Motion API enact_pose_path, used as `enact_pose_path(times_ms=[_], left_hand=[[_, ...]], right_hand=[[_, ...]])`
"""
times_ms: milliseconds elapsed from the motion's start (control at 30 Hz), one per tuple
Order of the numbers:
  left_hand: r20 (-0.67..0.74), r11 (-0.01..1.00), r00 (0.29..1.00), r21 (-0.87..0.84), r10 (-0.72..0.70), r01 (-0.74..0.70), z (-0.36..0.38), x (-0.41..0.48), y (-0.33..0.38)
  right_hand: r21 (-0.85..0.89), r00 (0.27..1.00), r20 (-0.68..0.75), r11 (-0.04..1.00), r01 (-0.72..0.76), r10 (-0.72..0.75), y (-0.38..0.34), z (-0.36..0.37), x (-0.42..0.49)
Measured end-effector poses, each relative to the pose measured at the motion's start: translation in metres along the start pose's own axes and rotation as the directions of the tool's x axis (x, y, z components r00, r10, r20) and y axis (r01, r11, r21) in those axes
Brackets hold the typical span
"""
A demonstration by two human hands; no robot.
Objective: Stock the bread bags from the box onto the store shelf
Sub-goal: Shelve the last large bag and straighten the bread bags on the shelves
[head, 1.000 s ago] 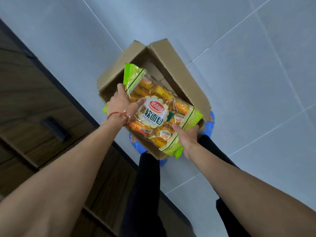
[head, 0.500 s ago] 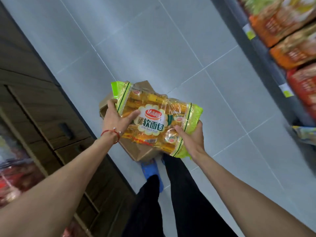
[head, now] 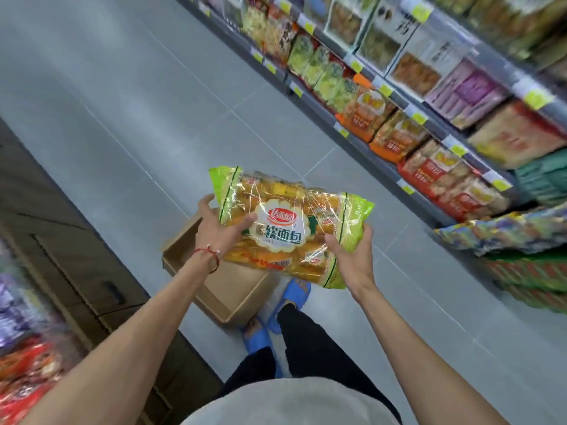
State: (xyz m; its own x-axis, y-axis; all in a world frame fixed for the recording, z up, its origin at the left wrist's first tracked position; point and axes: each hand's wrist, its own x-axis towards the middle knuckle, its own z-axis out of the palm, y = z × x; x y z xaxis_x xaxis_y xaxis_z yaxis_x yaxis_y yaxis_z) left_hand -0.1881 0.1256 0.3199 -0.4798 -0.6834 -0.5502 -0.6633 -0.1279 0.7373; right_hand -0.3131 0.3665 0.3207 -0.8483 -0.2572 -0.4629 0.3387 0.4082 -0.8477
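A clear bread bag (head: 288,222) with green ends, orange rolls inside and a white label is held up in front of me, above the floor. My left hand (head: 216,225), with a red string on the wrist, grips its left end. My right hand (head: 352,256) grips its lower right end. Below the bag the brown cardboard box (head: 227,286) stands open on the grey floor by my blue sandals. The store shelf (head: 429,124) runs along the right, packed with bagged goods.
A dark wooden cabinet (head: 70,250) with a black handle lines the left side, with red and purple packs at its lower left. Green and patterned packs (head: 521,234) jut out from the low shelf at right. Grey tiled floor (head: 153,102) stretches ahead.
Both hands have lifted the bread bag out of the box and raised it. My view has swung up and right, bringing the shelf into sight.
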Motion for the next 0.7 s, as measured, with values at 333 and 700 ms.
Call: enact_pose_path(times_ms=[333, 700], left_hand=[[0.035, 0.970, 0.970, -0.044, 0.240, -0.239, 0.074, -0.041, 0.157], [0.039, 0.874, 0.876, -0.109, 0.480, -0.474, 0.189, -0.005, 0.342]], right_hand=[[0.082, 0.980, -0.117, 0.982, 0.172, -0.162, -0.099, -0.119, 0.024], [0.019, 0.915, -0.254, 0.944, 0.328, -0.313, -0.207, -0.246, 0.134]])
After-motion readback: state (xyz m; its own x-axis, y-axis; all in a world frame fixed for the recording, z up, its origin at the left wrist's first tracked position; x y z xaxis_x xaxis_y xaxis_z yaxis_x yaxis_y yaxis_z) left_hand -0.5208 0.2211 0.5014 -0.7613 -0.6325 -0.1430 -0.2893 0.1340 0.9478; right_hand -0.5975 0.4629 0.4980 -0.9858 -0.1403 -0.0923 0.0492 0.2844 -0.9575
